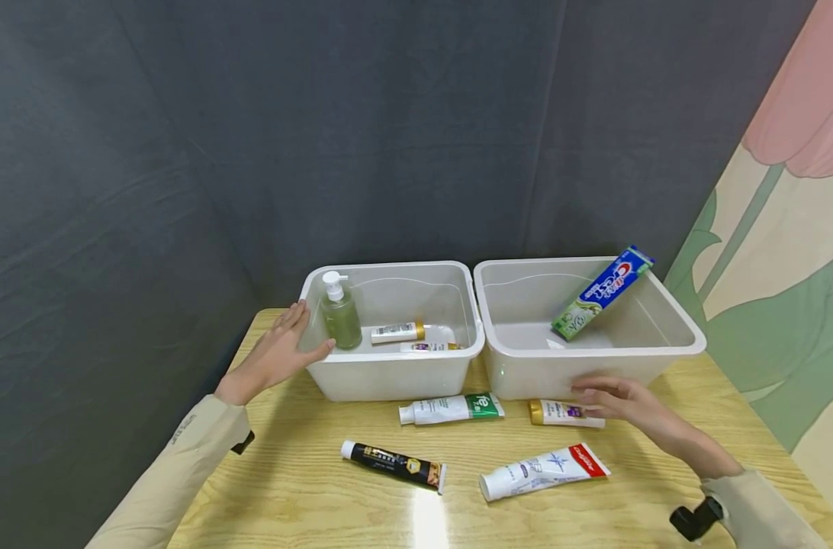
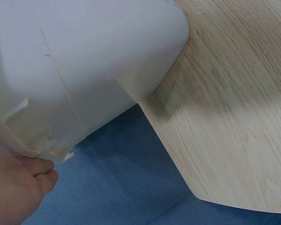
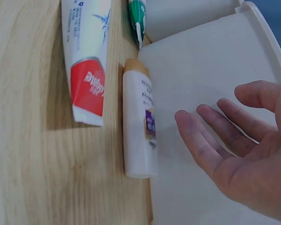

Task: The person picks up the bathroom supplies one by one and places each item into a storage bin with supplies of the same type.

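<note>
Gold-capped bottle (image 1: 557, 414): lying on table (image 1: 293, 488) just beside front of right bin (image 1: 526, 374). Right hand (image 1: 628, 404): fingers relaxed, grasping nothing. Left hand (image 1: 277, 354): at rim of left bin (image 1: 389, 381), grip unclear. Possible fault: roll-away or slip, caused by cramped finger clearance.

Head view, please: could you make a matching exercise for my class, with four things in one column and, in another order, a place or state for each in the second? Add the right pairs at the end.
Column one
1. Pump bottle
2. Crest box
3. Colgate tube
4. Right hand

Column two
A. Lying on the table, red at one end
B. Empty, close to a gold-capped bottle
C. Standing upright in the left bin
D. Tilted, in the right bin

Right pairs
1-C
2-D
3-A
4-B
</note>
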`<state>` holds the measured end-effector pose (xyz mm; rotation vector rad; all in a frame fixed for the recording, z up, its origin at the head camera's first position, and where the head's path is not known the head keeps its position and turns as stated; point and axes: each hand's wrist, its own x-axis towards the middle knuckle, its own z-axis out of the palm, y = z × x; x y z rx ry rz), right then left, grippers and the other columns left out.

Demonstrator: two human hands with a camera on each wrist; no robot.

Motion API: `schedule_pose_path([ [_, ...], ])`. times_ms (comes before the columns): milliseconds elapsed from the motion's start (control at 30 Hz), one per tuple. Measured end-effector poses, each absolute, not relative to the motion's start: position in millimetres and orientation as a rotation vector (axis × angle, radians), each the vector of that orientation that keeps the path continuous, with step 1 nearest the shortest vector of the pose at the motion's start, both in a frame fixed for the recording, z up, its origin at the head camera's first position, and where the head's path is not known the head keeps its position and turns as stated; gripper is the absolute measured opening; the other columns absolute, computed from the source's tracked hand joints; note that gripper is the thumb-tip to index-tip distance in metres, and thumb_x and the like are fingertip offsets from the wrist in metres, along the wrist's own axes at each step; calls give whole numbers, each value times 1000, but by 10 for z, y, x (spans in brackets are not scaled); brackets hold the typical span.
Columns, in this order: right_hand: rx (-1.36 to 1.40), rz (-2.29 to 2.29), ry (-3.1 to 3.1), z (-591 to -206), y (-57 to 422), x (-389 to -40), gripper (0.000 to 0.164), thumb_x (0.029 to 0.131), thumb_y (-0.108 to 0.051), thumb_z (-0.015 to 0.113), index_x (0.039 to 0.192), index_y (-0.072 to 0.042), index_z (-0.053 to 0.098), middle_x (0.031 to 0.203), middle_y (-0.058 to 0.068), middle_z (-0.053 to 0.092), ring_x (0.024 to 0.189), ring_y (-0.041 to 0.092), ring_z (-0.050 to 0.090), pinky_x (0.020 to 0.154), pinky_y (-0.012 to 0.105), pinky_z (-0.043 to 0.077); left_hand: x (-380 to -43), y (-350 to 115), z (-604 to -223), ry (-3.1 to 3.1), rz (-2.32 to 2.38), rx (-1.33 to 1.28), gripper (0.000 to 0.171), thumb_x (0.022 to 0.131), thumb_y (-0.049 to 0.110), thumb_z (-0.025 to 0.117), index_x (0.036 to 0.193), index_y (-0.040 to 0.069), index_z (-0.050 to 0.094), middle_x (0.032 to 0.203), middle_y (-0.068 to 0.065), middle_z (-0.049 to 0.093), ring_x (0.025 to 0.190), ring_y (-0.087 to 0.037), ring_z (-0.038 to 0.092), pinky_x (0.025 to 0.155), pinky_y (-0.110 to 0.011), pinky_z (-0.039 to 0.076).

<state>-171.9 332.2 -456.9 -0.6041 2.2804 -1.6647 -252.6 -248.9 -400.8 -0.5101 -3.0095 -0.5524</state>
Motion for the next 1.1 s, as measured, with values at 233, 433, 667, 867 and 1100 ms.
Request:
schedule_pose_path([
  [233,-562,-1682,2303,-4627,3402,-1711,37,103,-2,47,132,20,46,131,5,60,109,15,64,85,39,55,-2518,-2493,-4001,-3016,-553,-505,100,93,67,48,151,-10,23,161,-25,12,148,-40,8,116,-56,16],
  [433,-524,-1691,2322,-4663,3474,-1713,36,102,-2,50,130,20,48,126,-9,61,105,12,64,82,38,57,-2519,-2498,-4001,-3013,-557,-501,100,93,67,48,151,-10,23,161,-25,12,148,-40,8,115,-56,17],
  [667,-451,-1702,2331,-4751,3563,-1723,34,99,0,54,127,19,52,123,-5,61,101,9,64,79,38,57,-2531,-2498,-4015,-3013,-564,-500,100,93,67,48,152,-10,23,161,-24,12,148,-40,8,115,-56,17],
  [867,-405,-1629,2388,-4823,3598,-1721,39,99,-2,55,127,24,48,127,42,47,96,10,65,78,39,58,-2526,-2501,-4022,-3014,-555,-503,100,93,68,48,151,-10,24,161,-25,12,148,-40,9,115,-56,17],
  [1100,-327,-1535,2423,-4909,3597,-1710,46,98,-5,58,129,26,42,127,45,43,90,21,67,72,38,57,-2527,-2498,-4024,-2998,-551,-519,99,93,66,49,151,-11,24,161,-25,13,148,-40,10,115,-55,17],
])
